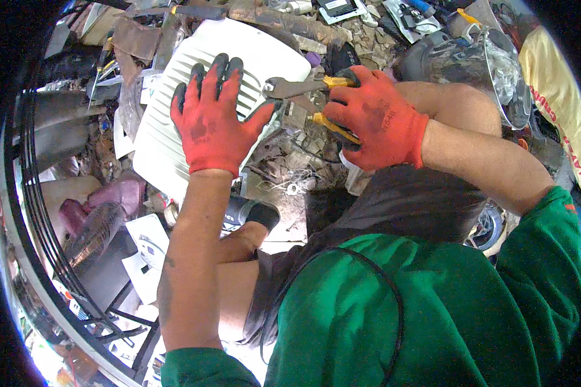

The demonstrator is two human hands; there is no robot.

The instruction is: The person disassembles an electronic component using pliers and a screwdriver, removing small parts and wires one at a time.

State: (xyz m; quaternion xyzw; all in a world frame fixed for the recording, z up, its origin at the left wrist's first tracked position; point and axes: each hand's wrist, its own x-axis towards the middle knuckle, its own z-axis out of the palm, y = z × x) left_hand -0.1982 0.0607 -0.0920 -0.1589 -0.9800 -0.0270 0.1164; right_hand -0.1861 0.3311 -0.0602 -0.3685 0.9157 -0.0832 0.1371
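My left hand point(213, 119), in a red glove with dark fingertips, lies with its fingers spread on a white ribbed plastic panel point(258, 48). The panel slants across the ground ahead of me, its slats running beneath that palm. In a matching red glove, my right hand point(374, 119) grips a pair of pliers point(297, 88) by their yellow handles. The handles stand apart, and the metal head points left at the panel's right edge, near my left thumb. Whether the jaws bite on the edge I cannot tell.
Broken scraps and debris point(297, 155) cover the ground beyond my legs. At the right are a dark bucket point(426, 61) with clear plastic in it and a yellow sack point(552, 84). A black metal frame point(29, 193) runs down the left side, near a purple piece point(119, 193).
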